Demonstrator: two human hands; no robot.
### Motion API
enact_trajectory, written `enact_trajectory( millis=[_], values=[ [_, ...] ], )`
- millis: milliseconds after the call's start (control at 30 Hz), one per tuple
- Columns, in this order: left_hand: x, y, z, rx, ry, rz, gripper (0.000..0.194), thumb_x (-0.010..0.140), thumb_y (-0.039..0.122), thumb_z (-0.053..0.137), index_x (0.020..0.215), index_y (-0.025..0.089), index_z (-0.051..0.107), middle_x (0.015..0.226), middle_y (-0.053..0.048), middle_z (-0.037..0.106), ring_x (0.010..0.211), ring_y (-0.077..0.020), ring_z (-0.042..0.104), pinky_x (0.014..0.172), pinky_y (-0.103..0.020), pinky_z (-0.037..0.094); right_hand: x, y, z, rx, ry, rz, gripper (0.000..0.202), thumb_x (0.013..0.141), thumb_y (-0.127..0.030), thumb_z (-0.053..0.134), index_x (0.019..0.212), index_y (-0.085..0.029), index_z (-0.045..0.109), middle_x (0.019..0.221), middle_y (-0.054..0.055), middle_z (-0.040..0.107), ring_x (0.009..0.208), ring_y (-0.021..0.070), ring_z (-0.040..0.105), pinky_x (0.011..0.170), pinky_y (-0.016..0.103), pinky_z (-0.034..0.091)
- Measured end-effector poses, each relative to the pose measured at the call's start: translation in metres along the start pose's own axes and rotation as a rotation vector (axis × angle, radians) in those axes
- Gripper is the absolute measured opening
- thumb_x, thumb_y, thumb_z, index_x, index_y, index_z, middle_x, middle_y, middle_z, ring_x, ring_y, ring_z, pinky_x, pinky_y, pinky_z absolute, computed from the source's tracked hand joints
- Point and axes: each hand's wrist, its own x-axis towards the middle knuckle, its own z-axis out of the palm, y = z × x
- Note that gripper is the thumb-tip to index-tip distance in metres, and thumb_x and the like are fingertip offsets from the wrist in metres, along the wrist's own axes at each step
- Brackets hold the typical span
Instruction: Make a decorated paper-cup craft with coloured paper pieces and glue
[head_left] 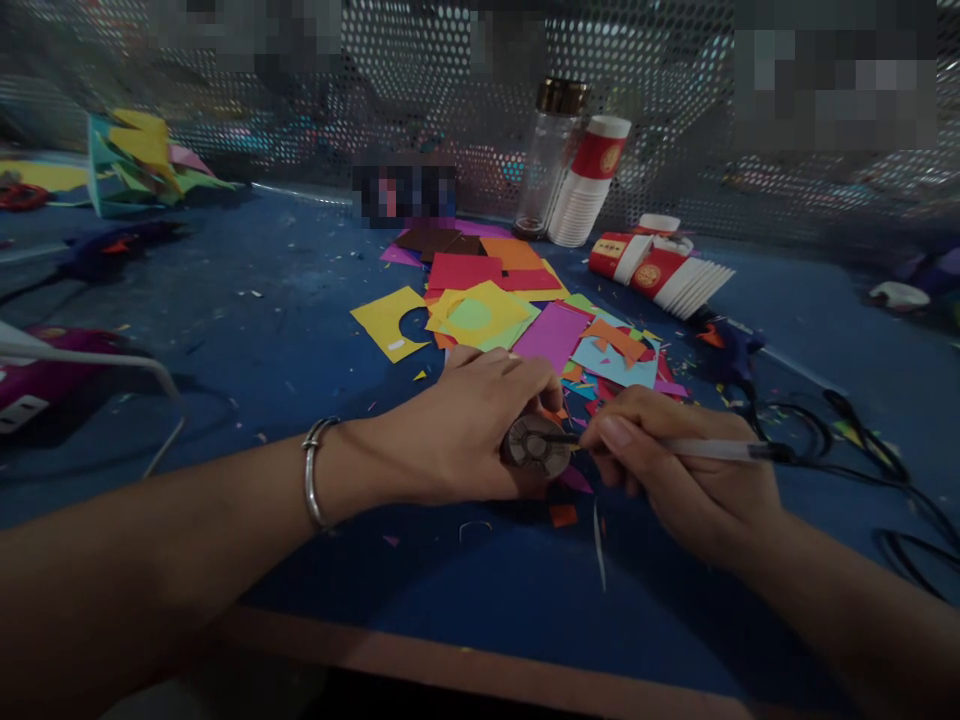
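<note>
Blue covers the tabletop (pixel 465 590), which runs back to a perforated metal screen (pixel 420 110). Coloured paper (pixel 551 335) lies in an overlapping heap just beyond the hands. Farther back, a clear bottle (pixel 544 150) stands upright, and right beside it rises a tall stack of paper cups (pixel 589 180). The left hand (pixel 480 420) comes in from the left, closed around a small round piece; the right hand (pixel 682 480) has a pen (pixel 712 450) pinched between thumb and fingers. The pen's long axis lies almost level across the view — dark tip pointing left, black end to the right and slightly lower. The round piece (pixel 536 450) sits between the two hands, its circular, lined face turned towards the viewer — how deep it goes is hidden. The pen tip overlaps that face; whether they touch I cannot tell. Just nearer lies an orange scrap (pixel 563 515).
</note>
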Motion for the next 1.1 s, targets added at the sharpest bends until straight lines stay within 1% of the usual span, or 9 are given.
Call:
enact_trajectory(
  millis=[233,400,567,800,1000,1100],
  values=[
    [-0.0002,-0.0017,0.0005,-0.02,0.006,0.018,0.035,0.078,0.04,0.07,0.104,0.021,0.056,0.102,-0.001,0.064,0.098,-0.0232,0.057,0.086,-0.037,0.031,-0.001,-0.0021,-0.0031,-0.032,0.004,-0.031,0.025,0.096,-0.015,0.045,0.075,-0.02,0.057,0.05,-0.004,0.054,0.039,0.0085,0.047,0.042,0.023,0.035],
    [-0.0005,-0.0025,0.0004,-0.022,0.005,0.02,0.038,0.078,0.042,0.071,0.106,0.021,0.056,0.104,-0.001,0.064,0.1,-0.0238,0.056,0.086,-0.036,0.032,-0.0009,-0.0023,-0.0038,-0.045,-0.005,-0.026,0.025,0.095,-0.014,0.046,0.074,-0.02,0.058,0.052,-0.004,0.055,0.04,0.0087,0.048,0.042,0.023,0.036],
    [-0.0016,-0.0032,0.0005,-0.021,-0.004,0.021,0.039,0.078,0.042,0.071,0.107,0.021,0.056,0.106,-0.002,0.064,0.101,-0.0239,0.056,0.085,-0.036,0.033,-0.0015,-0.0043,-0.0045,-0.012,-0.025,-0.023,0.026,0.095,-0.014,0.044,0.074,-0.02,0.058,0.052,-0.004,0.055,0.041,0.0084,0.048,0.043,0.023,0.037],
    [-0.0016,-0.0043,-0.0001,-0.014,0.006,0.041,0.042,0.079,0.049,0.07,0.107,0.022,0.056,0.107,-0.002,0.065,0.099,-0.0242,0.056,0.086,-0.036,0.033,-0.0019,-0.0043,-0.0013,0.041,-0.044,0.012,0.028,0.097,-0.017,0.044,0.073,-0.02,0.058,0.055,-0.003,0.056,0.042,0.0087,0.049,0.045,0.024,0.038],
    [-0.0005,-0.0029,-0.0002,-0.021,0.004,0.042,0.042,0.078,0.048,0.071,0.107,0.022,0.056,0.104,-0.001,0.065,0.097,-0.0235,0.056,0.085,-0.036,0.032,-0.0031,-0.001,0.0018,0.111,-0.072,0.023,0.025,0.099,-0.02,0.045,0.08,-0.02,0.06,0.058,-0.003,0.059,0.045,0.0084,0.052,0.046,0.021,0.041],
    [-0.0009,-0.0025,0.0003,-0.014,0.019,0.037,0.04,0.077,0.046,0.072,0.106,0.022,0.055,0.102,-0.001,0.064,0.096,-0.0235,0.056,0.085,-0.037,0.032,-0.003,0.0,0.0027,0.097,-0.075,0.041,0.025,0.099,-0.021,0.045,0.079,-0.02,0.06,0.06,-0.002,0.061,0.046,0.0085,0.053,0.046,0.021,0.041]
  ],
)
